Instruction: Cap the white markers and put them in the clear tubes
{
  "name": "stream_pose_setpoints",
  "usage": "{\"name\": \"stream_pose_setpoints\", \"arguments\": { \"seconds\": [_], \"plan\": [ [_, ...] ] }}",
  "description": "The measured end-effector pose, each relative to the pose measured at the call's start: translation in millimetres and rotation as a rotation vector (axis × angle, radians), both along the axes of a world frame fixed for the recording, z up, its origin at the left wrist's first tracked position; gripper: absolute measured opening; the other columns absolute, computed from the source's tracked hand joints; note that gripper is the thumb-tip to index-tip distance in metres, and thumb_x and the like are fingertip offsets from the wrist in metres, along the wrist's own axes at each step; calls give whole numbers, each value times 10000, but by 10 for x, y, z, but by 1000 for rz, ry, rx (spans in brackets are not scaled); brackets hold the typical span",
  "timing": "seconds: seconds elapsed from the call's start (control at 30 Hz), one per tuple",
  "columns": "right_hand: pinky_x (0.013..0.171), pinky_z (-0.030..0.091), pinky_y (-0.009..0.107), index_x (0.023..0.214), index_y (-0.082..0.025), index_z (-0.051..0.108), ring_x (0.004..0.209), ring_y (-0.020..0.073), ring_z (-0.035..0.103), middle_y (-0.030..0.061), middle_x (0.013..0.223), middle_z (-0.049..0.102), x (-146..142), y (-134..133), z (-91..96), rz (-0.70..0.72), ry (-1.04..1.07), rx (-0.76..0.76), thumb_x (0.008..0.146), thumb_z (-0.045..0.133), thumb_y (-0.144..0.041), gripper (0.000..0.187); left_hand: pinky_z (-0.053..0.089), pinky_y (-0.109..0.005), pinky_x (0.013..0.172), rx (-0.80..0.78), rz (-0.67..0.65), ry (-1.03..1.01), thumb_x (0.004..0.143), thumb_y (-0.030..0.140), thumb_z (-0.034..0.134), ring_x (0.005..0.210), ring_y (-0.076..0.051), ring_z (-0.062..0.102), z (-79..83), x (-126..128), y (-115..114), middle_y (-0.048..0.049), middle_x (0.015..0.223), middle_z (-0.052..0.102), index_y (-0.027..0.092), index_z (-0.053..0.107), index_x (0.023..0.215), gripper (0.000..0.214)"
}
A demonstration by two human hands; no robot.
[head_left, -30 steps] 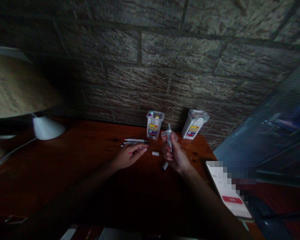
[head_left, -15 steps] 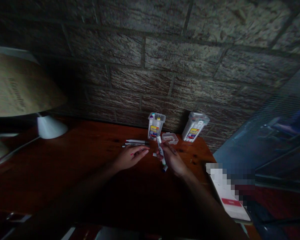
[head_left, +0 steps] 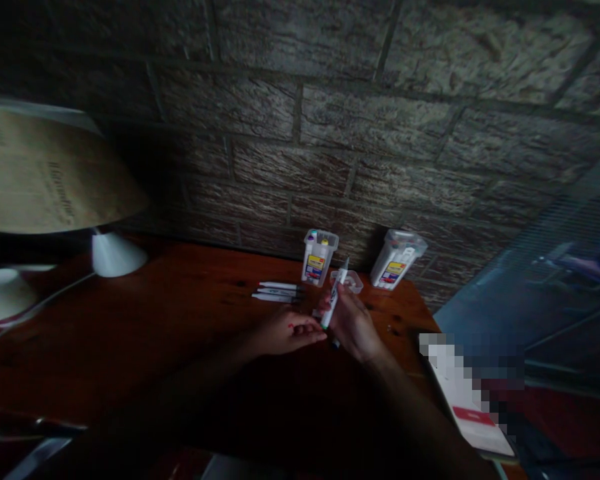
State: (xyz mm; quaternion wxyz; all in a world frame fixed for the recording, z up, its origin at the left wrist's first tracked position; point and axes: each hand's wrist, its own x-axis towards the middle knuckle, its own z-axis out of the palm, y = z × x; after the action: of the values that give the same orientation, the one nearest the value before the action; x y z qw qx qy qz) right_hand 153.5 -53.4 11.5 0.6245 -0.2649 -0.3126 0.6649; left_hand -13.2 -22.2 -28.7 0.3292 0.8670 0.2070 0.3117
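My right hand [head_left: 353, 320] is wrapped round a white marker [head_left: 334, 300] with dark lettering, tilted, its greyish end up and its green end down. At that green lower end, the fingertips and thumb of my left hand [head_left: 290, 331] close together on the marker. A red mark shows on the left hand's skin. Just below the right hand lies a small dark-ended piece [head_left: 335, 344], partly hidden. To the left, several white markers [head_left: 277, 292] lie side by side on the table. Behind the hands stands an open clear marker case [head_left: 320, 260] holding a few upright markers.
A second clear case [head_left: 397, 260] full of markers stands at the back right. Between the cases sits a shallow clear lid [head_left: 353, 283]. A lamp [head_left: 115, 255] and a white bowl-like object [head_left: 3, 297] are at left. A tablet-like object [head_left: 473, 407] lies at the right edge.
The marker in my right hand has tilted the other way, its top now leaning right. My left hand has moved right to the marker's lower end. The whole view has shifted slightly.
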Motion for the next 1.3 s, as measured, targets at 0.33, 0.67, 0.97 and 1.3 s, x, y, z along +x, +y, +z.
{"name": "stream_pose_setpoints", "arguments": {
  "seconds": [0.33,0.67,0.97,1.3],
  "plan": [
    [668,528,282,967,-278,679,815,172,650,13,923,703,82,37,-96,-64,-358,104,752,804,-462,310,468,-226,550,-543,-71,-149,923,578,558,560,-100,586,46,-4,-22,-83,896,741,125,672,1022,478],
    [635,544,289,688,-211,662,649,129,598,-8,689,658,190,81,-14,-213,-609,135,630,883,-409,302,462,-212,588,-232,158,-117,923,373,624,640,-119,622,-7,-67,93,-28,755,723,143,719,909,249],
    [585,558,265,848,-214,701,671,138,663,4,770,702,193,72,-51,-160,-583,145,688,843,-336,246,501,-224,670,5,196,-116,952,386,606,676,-130,674,-73,-168,131,-15,759,752,183,718,1065,257],
    [575,567,281,850,-206,634,610,137,662,-3,766,701,142,62,-128,20,-565,93,746,769,-545,379,309,-202,496,197,183,-55,892,530,640,489,-72,425,-49,-122,53,43,510,524,144,588,588,494]
  ]
}}
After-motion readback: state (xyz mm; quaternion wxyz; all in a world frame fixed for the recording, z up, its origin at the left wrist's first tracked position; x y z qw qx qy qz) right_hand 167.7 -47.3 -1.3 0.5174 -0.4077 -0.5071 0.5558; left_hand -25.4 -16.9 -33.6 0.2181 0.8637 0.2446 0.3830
